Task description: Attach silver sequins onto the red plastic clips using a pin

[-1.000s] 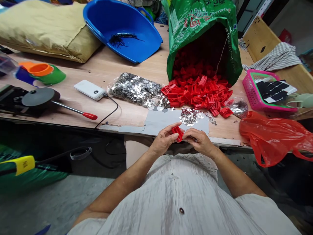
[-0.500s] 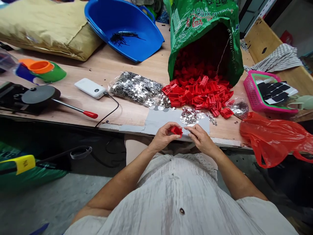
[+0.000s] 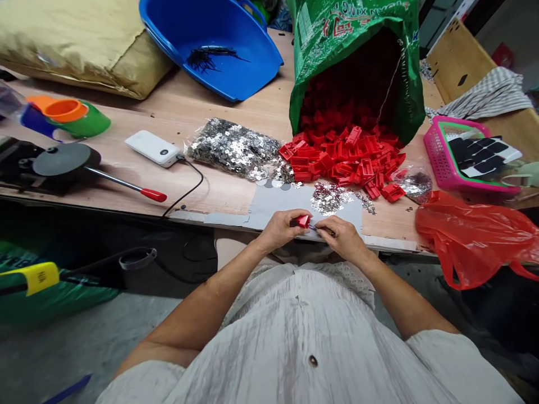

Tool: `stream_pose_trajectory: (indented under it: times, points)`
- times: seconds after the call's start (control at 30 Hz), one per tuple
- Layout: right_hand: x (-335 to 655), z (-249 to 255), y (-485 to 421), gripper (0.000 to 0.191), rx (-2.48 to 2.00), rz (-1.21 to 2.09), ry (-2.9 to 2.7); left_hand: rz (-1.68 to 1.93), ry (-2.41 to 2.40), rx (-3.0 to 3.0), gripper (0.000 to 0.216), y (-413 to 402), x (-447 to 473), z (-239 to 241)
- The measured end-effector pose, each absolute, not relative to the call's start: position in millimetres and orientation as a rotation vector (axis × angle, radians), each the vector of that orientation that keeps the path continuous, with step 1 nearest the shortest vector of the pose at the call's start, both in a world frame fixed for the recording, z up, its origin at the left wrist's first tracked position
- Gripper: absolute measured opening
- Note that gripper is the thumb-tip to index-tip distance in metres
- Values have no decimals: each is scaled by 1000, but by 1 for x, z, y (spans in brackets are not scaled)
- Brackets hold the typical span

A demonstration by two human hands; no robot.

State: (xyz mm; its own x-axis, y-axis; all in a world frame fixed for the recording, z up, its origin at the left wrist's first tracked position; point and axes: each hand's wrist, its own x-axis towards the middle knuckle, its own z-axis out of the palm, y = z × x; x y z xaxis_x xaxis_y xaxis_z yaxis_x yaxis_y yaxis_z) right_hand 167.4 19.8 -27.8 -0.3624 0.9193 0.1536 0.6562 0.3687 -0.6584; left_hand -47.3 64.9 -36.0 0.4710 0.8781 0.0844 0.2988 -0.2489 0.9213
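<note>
My left hand (image 3: 283,229) is closed around a small red plastic part (image 3: 302,221) at the table's front edge. In my right hand (image 3: 343,235), the fingers pinch a thin metal-tipped tool with a dark handle (image 3: 327,230). Its tip points left and meets the red part's open end; whether it is inside, I cannot tell. Just beyond my hands, a small heap of shiny metal pieces (image 3: 330,199) lies on a grey sheet (image 3: 269,209). Behind it, many more red plastic parts (image 3: 349,157) spill from a green sack (image 3: 311,62).
A clear bag of metal pieces (image 3: 233,148) and a white power bank (image 3: 152,148) with a cable lie to the left. Further left is a lever with a red grip (image 3: 153,194). A blue scoop (image 3: 236,78), pink basket (image 3: 442,160) and red plastic bag (image 3: 475,235) surround the workspace.
The red part has turned in my left hand. My right hand has shifted slightly, and the tool's tip is now at the part, with its dark handle showing.
</note>
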Motion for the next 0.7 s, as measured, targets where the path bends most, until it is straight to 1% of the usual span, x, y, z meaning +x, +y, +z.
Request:
stream_pose_trajectory:
  times: [0.27, 0.57, 0.7]
  points:
    - [165, -29, 19, 18, -1367, 652, -2187, 738, 968, 1802, 31, 67, -48, -36]
    - [139, -26, 6, 17, -1603, 507, -2206, 748, 995, 1796, 24, 66, -46, -34]
    - [138, -24, 7, 16, -1616, 524, -2190, 750, 1002, 1776, 24, 64, -45, -32]
